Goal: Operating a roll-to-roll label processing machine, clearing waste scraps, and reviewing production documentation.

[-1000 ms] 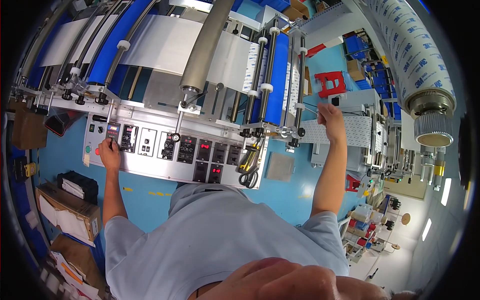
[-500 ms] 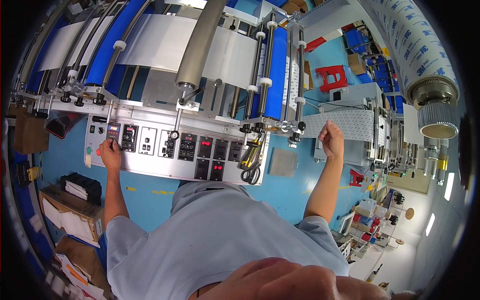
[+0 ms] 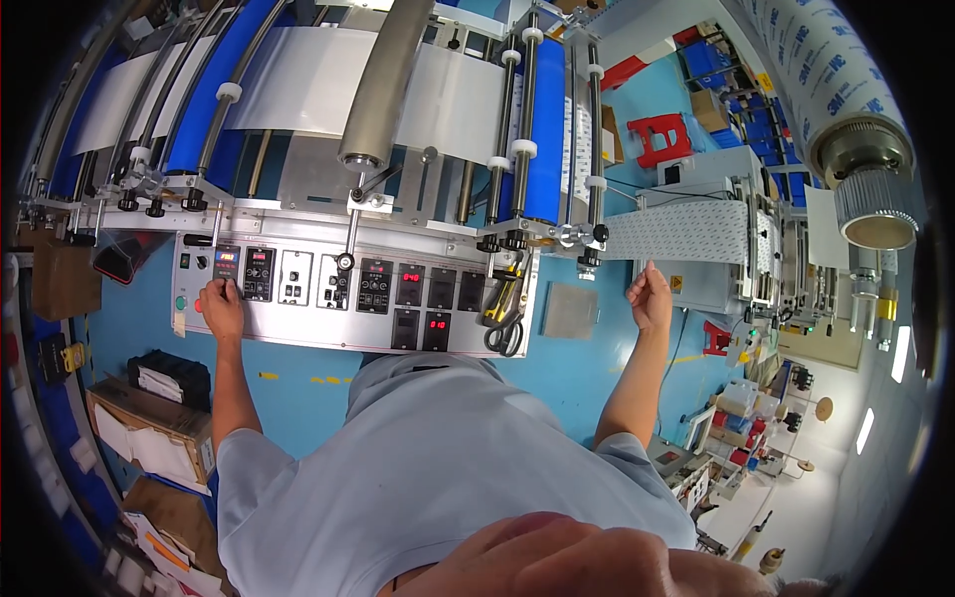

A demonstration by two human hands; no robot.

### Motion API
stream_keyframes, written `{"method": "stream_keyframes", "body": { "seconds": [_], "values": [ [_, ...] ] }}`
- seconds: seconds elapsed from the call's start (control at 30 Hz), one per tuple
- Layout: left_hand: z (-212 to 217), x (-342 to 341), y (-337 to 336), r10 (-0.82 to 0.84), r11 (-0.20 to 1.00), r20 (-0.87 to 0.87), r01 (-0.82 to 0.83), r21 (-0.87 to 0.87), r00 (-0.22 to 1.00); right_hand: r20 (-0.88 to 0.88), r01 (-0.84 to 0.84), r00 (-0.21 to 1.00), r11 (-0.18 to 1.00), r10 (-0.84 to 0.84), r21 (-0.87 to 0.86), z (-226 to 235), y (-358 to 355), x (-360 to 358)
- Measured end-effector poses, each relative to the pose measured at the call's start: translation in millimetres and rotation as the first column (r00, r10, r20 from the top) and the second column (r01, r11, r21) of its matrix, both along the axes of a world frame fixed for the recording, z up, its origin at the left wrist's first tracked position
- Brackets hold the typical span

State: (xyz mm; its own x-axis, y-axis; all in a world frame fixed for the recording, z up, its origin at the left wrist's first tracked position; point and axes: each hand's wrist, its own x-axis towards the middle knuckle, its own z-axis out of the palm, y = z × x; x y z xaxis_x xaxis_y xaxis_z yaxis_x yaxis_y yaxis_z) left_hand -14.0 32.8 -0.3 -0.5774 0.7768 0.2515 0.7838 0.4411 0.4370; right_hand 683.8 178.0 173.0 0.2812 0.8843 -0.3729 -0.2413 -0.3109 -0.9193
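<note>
At the left end of the silver control panel (image 3: 288, 330), my left hand (image 3: 221, 310) has its fingertips closed on a small dark control knob (image 3: 225, 286) below a lit display. My right hand (image 3: 649, 298) is raised on the right with its fingers loosely curled and partly apart, holding nothing visible. Its uppermost fingertip comes close to the lower edge of a white printed strip (image 3: 686, 234); whether it touches cannot be made out. The strip runs from the rollers toward a grey machine (image 3: 696, 284) at the right.
Above the panel, a white web (image 3: 298, 80) passes between blue rollers (image 3: 542, 129) and a steel roller (image 3: 383, 90). Black-handled scissors (image 3: 505, 333) lie at the panel's right end. A large printed roll (image 3: 831, 80) hangs at upper right. Cardboard boxes (image 3: 149, 428) stand at lower left.
My right hand has dropped from in front of the printed strip to just below its lower edge, its fingers loosening. My left hand stays at the knob. The lit display's reading has changed.
</note>
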Motion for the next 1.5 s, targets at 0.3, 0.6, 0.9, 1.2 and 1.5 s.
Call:
{"method": "stream_keyframes", "body": {
  "seconds": [0.3, 0.6, 0.9, 1.2, 1.5],
  "values": [
    [5.0, -11.9, -30.4, 0.033, 0.994, 0.032, -0.036, 0.101, 0.999, -0.128, -0.011, 0.992, 0.999, 0.005, -0.042, -27.5, -85.3, 37.8],
    [21.0, -48.8, -42.4, 0.253, 0.963, -0.059, -0.245, 0.117, 0.966, -0.117, -0.008, 0.993, 0.995, -0.004, -0.102, -36.6, -93.7, 3.1],
    [20.4, -85.0, -30.3, 0.071, 0.995, -0.218, -0.084, -0.050, 0.973, -0.086, 0.016, 0.996, 0.993, -0.025, -0.113, -37.4, -108.4, -1.7],
    [14.4, -59.0, -64.7, 0.290, 0.954, -0.206, -0.299, -0.013, 0.934, -0.099, 0.052, 0.993, 0.990, -0.065, -0.134, -44.1, -114.4, 5.3],
    [31.1, -65.9, -63.7, 0.356, 0.917, -0.260, -0.389, -0.085, 0.898, -0.084, 0.062, 0.994, 0.990, -0.073, -0.123, -48.6, -122.3, -4.6]
  ]
}}
